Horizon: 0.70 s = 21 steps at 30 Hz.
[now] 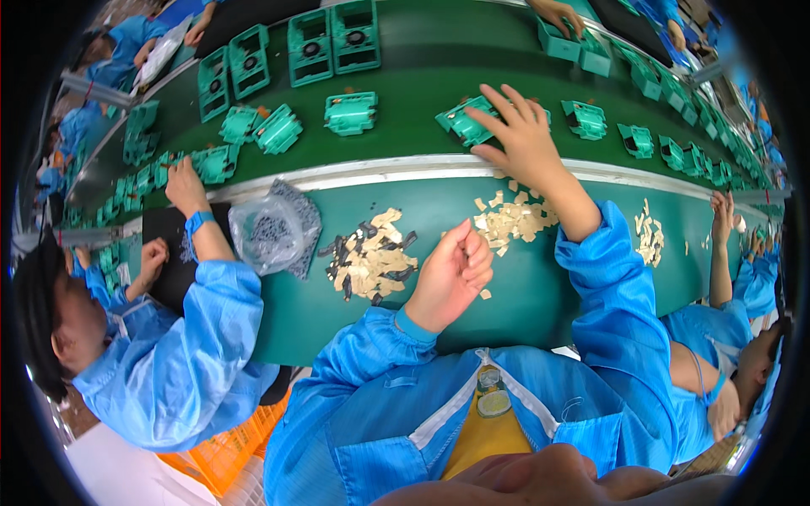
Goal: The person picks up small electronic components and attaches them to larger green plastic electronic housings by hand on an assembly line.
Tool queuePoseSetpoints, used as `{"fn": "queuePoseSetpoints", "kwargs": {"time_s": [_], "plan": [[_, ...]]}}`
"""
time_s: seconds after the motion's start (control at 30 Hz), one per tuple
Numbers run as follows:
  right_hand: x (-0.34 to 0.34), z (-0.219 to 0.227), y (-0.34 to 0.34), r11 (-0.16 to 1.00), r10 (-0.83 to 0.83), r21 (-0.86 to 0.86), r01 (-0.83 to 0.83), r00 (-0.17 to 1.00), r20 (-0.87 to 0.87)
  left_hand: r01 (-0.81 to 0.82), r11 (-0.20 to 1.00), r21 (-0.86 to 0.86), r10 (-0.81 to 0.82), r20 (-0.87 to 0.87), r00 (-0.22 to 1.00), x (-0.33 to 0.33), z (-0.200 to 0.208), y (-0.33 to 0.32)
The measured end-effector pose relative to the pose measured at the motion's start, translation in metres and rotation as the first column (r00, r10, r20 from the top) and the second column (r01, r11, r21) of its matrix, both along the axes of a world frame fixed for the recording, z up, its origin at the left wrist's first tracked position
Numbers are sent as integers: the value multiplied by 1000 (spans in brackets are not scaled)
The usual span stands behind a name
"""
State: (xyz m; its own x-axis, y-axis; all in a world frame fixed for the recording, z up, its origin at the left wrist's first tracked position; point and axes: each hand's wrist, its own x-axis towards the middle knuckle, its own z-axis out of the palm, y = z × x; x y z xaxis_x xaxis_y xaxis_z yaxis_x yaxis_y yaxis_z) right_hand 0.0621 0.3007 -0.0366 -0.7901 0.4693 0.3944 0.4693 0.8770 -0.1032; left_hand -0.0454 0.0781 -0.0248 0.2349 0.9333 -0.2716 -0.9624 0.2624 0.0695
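My right hand (525, 139) reaches over the green conveyor belt (405, 101) with its fingers spread. It is at a teal plastic housing (467, 122), whose right part it hides; whether the fingertips touch it I cannot tell. My left hand (453, 274) hovers over the bench with its fingers curled and the thumb pressed to them; anything inside is hidden. Beside it on the right lies a heap of small beige pieces (515, 221). To its left is a mixed pile of beige and black pieces (371, 257).
More teal housings (351, 113) stand along the belt, with larger ones (355, 38) behind. A metal rail (405, 171) divides belt and bench (523, 308). A clear bag of small dark parts (274, 228) lies left. Co-workers in blue sit on both sides, a co-worker's hand (184, 187) at the belt.
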Motion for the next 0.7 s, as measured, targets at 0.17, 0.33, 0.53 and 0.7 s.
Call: {"fn": "queuePoseSetpoints", "kwargs": {"time_s": [0.17, 0.33, 0.53, 0.7], "plan": [[6, 0, -4, 980, -183, 71, 187, 981, -59, -149, 979, -139, 132, -119, 984, -2, 10, 0], [15, 57, -85, 966, -97, -259, 16, 949, -301, -162, 973, -162, 156, -49, 987, -6, 20, -1], [32, 63, -134, 864, -165, -503, -5, 942, -293, -141, 982, -128, 136, -53, 989, 1, 21, 1], [27, 70, -136, 869, -145, -495, 6, 959, -244, -122, 989, -79, 118, -55, 991, 1, 24, 1]]}}
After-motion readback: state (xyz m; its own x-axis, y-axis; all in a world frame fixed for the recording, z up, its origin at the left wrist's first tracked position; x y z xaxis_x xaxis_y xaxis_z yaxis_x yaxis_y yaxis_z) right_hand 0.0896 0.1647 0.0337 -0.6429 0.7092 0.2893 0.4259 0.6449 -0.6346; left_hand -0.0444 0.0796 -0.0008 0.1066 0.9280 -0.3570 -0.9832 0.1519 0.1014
